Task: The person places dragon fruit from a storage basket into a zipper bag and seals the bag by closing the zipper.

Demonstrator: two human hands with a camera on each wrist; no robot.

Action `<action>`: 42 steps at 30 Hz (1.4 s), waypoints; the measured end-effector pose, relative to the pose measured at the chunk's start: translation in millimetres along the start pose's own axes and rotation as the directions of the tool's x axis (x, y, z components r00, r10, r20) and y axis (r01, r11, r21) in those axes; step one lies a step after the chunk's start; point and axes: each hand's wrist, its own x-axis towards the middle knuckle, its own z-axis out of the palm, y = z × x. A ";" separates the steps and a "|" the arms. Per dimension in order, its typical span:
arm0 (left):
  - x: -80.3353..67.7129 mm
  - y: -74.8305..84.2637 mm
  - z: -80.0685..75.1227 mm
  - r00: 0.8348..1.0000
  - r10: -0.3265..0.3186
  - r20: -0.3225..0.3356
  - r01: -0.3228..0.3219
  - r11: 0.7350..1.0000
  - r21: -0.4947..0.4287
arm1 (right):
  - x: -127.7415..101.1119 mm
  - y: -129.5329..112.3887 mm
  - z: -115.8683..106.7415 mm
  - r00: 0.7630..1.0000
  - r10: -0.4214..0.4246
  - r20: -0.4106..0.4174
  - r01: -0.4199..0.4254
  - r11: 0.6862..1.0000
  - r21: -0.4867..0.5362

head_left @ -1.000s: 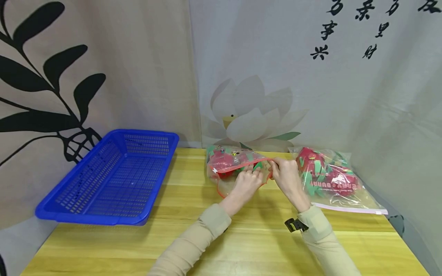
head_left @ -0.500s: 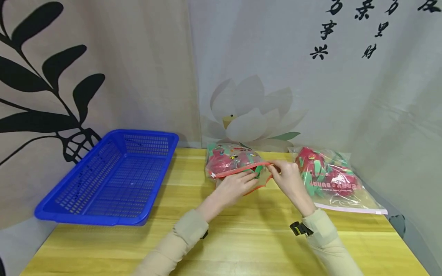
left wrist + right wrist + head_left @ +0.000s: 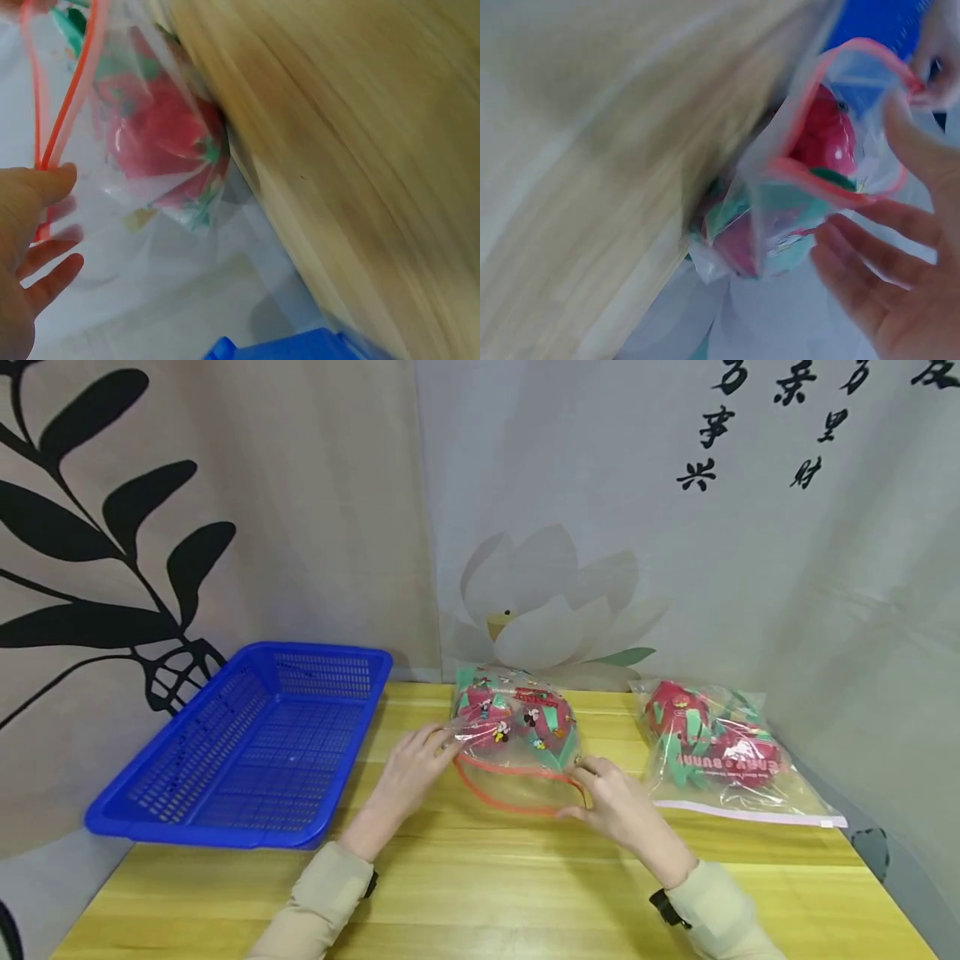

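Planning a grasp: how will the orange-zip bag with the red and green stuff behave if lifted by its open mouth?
Probably floppy: the orange-zip bag is thin clear film, its mouth gaping. Contents look soft and bunched at the far end, so it would likely sag there. The glossy film may slip.

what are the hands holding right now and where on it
Both hold the clear zip bag of red and green items: the left hand at the left end of its red-edged mouth, the right hand at the right end.

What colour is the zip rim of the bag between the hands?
Orange-red, running round the open mouth of the clear bag; the head view shows it best.
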 end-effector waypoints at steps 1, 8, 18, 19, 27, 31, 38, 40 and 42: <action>0.0 0.9 0.2 1.000 0.000 -0.004 0.000 1.000 0.010 | -2.4 -3.4 2.2 1.000 -0.006 0.028 0.007 0.999 -0.040; -11.0 6.6 -5.6 0.997 0.007 0.075 -0.009 1.000 0.023 | -19.9 -17.4 22.7 0.976 -0.047 0.211 0.096 0.969 -0.228; -10.8 5.8 -14.2 0.999 -0.040 0.013 0.040 0.999 0.002 | -25.2 -15.9 33.7 0.981 -0.157 0.116 0.186 0.929 -0.321; -8.1 4.9 -16.9 0.999 -0.037 0.009 0.037 0.999 -0.008 | -25.2 -15.6 34.6 0.982 -0.155 0.110 0.183 0.928 -0.325; -14.7 -0.8 -21.0 0.983 0.100 0.154 -0.089 0.993 -0.075 | -26.7 -17.4 38.5 0.981 -0.164 0.100 0.190 0.904 -0.382; -17.0 0.8 -10.1 0.991 0.106 0.076 -0.106 0.994 -0.011 | -26.2 -16.2 38.8 0.983 -0.164 0.087 0.185 0.896 -0.403; -3.6 1.2 4.9 0.997 -0.037 -0.073 0.032 0.998 -0.058 | -23.8 -13.6 32.8 0.987 -0.135 0.087 0.158 0.911 -0.382; 2.0 0.9 5.0 0.992 -0.097 -0.084 0.089 0.991 -0.103 | -22.6 -13.2 29.5 0.991 -0.104 0.083 0.128 0.919 -0.372; 6.3 0.2 3.4 0.986 -0.145 -0.076 0.133 0.981 -0.140 | -20.7 -11.7 25.8 0.993 -0.095 0.064 0.112 0.918 -0.380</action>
